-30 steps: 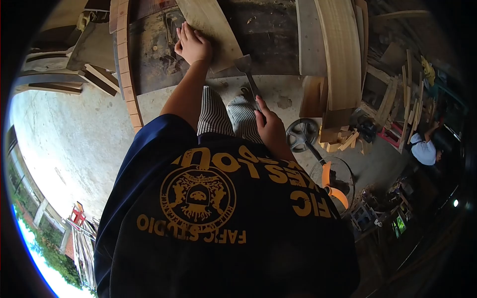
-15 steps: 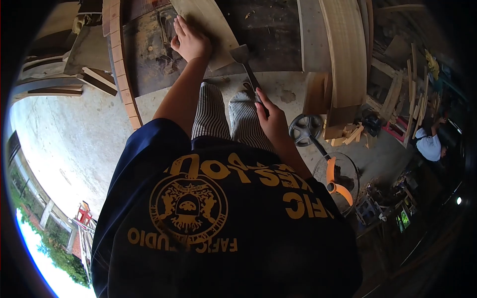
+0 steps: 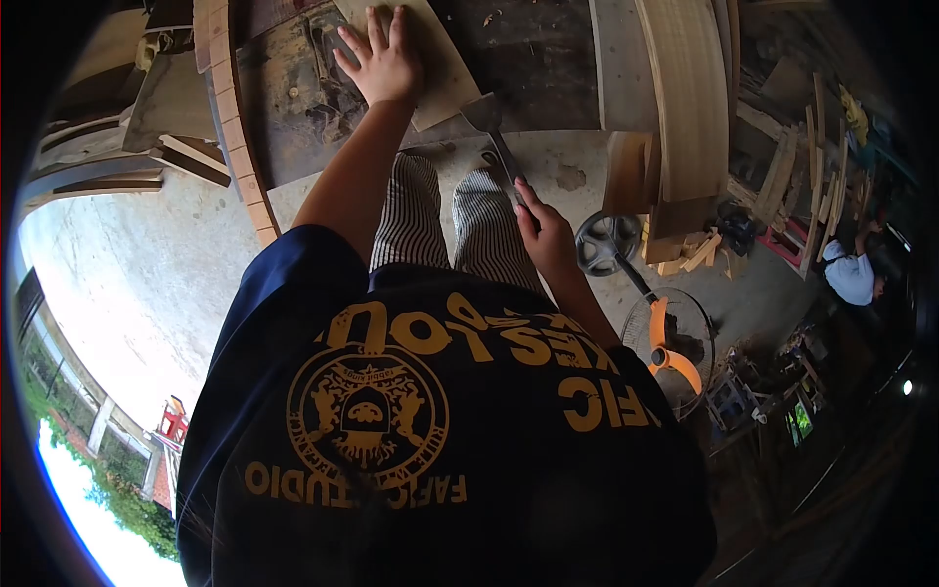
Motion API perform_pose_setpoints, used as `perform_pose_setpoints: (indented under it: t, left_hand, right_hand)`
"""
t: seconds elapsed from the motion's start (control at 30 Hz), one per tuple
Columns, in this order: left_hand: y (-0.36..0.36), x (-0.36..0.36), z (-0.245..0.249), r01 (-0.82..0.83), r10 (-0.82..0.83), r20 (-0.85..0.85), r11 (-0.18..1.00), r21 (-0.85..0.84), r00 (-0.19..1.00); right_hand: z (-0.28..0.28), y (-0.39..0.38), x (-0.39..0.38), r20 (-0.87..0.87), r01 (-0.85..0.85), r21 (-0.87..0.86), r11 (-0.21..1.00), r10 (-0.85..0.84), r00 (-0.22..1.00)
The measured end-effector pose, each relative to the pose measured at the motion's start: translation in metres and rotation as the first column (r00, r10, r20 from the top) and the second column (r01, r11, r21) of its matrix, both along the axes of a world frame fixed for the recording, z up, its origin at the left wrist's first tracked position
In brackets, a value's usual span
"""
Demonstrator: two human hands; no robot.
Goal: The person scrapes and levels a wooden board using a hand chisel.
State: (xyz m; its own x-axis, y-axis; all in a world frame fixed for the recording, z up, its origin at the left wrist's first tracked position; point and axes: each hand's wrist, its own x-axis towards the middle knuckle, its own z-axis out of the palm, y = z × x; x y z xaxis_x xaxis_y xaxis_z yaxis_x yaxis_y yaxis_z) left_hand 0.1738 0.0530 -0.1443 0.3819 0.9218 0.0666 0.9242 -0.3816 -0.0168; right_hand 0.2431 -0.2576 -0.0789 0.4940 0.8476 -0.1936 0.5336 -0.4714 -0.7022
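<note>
My left hand [image 3: 389, 67] lies with its fingers spread on a pale wooden board [image 3: 437, 49], reaching over its left edge. The board rests at a slant on a dark, stained worktop [image 3: 284, 108]. In my right hand [image 3: 548, 233] is a scraper [image 3: 504, 152], its dark handle gripped in closed fingers. The scraper's wide grey blade points away from me, right at the board's near right corner.
Long wooden planks [image 3: 685, 108] stand to the right, above wood offcuts [image 3: 699, 252] on the floor. A standing fan [image 3: 669, 338] with orange blades is close to my right side. A curved, segmented wooden strip [image 3: 233, 132] runs along the left. Another person [image 3: 849, 276] is at far right.
My left hand has slid a little farther up the board and its fingers have spread wider. The scraper and my right hand have shifted slightly right and toward me.
</note>
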Motion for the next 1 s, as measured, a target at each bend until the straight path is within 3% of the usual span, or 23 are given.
perform_pose_setpoints:
  t: [0.03, 0.1, 0.13, 0.37, 0.43, 0.63, 0.7, 0.73, 0.83, 1.0]
  left_hand:
    - [0.000, 0.002, 0.003, 0.000, 0.000, -0.003, 1.000, -0.001, 1.000]
    - [-0.001, 0.004, 0.006, 0.096, -0.104, 0.004, 0.928, 0.361, 0.995]
    - [0.007, 0.005, 0.002, 0.082, -0.069, 0.122, 0.991, -0.106, 0.990]
    - [0.014, 0.003, -0.012, 0.124, -0.086, 0.265, 0.984, -0.130, 0.960]
    - [0.016, 0.001, -0.020, 0.152, -0.124, 0.361, 0.987, -0.051, 0.924]
    - [0.013, 0.000, -0.013, 0.133, -0.111, 0.349, 0.990, -0.040, 0.931]
    - [0.013, 0.001, -0.010, 0.120, -0.098, 0.353, 0.992, -0.039, 0.931]
    - [0.013, 0.000, -0.013, 0.112, -0.101, 0.340, 0.994, -0.012, 0.935]
    - [0.013, 0.000, -0.010, 0.114, -0.098, 0.348, 0.993, -0.028, 0.932]
    - [0.014, 0.000, -0.009, 0.091, -0.077, 0.335, 0.995, -0.027, 0.939]
  right_hand:
    - [-0.002, -0.001, 0.002, -0.003, 0.000, -0.001, 1.000, 0.000, 1.000]
    - [-0.003, -0.001, 0.005, 0.077, -0.023, -0.097, 0.995, 0.030, 0.997]
    - [-0.003, 0.001, 0.006, 0.076, -0.023, -0.100, 0.995, 0.031, 0.997]
    - [-0.022, 0.003, 0.008, 0.120, -0.046, -0.073, 0.996, 0.055, 0.991]
    - [-0.018, 0.004, 0.009, 0.131, -0.048, -0.084, 0.995, 0.058, 0.990]
    - [0.017, 0.009, -0.013, 0.171, 0.022, -0.148, 0.989, 0.004, 0.985]
    - [0.036, 0.009, -0.022, 0.073, 0.039, -0.246, 0.968, -0.021, 0.997]
    - [0.032, 0.004, -0.025, 0.087, 0.043, -0.176, 0.983, -0.028, 0.996]
    - [0.020, 0.009, -0.018, 0.093, 0.013, -0.246, 0.969, 0.011, 0.996]
    - [0.015, -0.002, -0.002, 0.116, -0.036, -0.208, 0.978, 0.061, 0.991]
